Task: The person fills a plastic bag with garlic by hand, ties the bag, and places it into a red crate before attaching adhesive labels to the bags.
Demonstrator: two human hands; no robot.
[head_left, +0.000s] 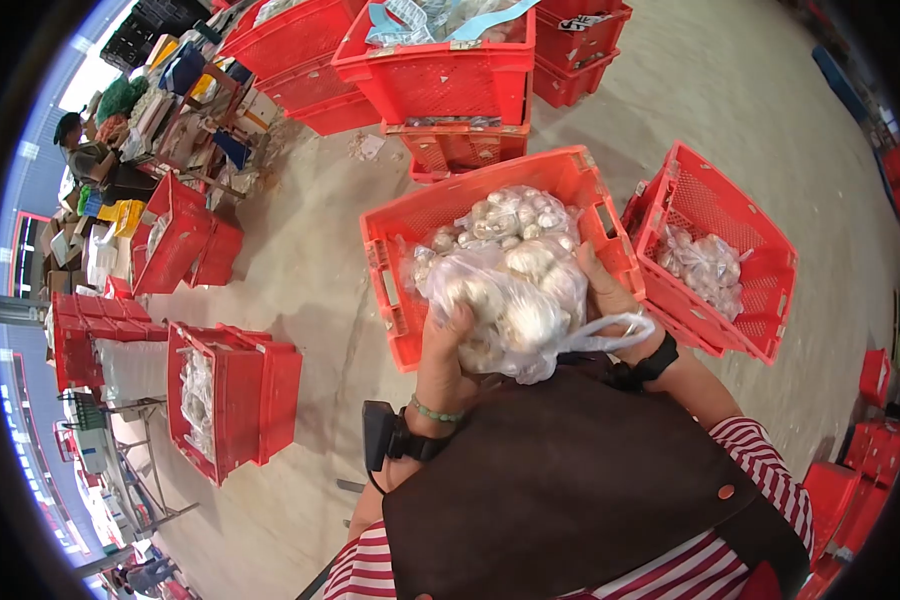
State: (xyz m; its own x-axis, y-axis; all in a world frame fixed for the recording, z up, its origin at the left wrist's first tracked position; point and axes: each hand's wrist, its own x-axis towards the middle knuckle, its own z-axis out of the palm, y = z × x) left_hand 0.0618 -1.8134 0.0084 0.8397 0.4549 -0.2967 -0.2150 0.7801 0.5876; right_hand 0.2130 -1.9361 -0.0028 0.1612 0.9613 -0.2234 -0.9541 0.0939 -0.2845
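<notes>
Between my two hands is a clear plastic bag of garlic (525, 315), close to my dark apron. My left hand (448, 345) grips its left side, the thumb pressed against the plastic. On the right side, my right hand (608, 290) closes on the bag, its fingers partly hidden by the plastic. The knotted tail of the bag sticks out by my right wrist. Just beyond my hands stands a red crate (450, 195) with more bagged garlic (515, 212) in it.
To the right, another red crate (715, 170) holds bagged bulbs. Stacked red crates (435, 70) stand ahead, others (235, 400) at the left. A person (95, 160) sits by a cluttered table at the far left. Concrete floor (320, 230) shows between the stacks.
</notes>
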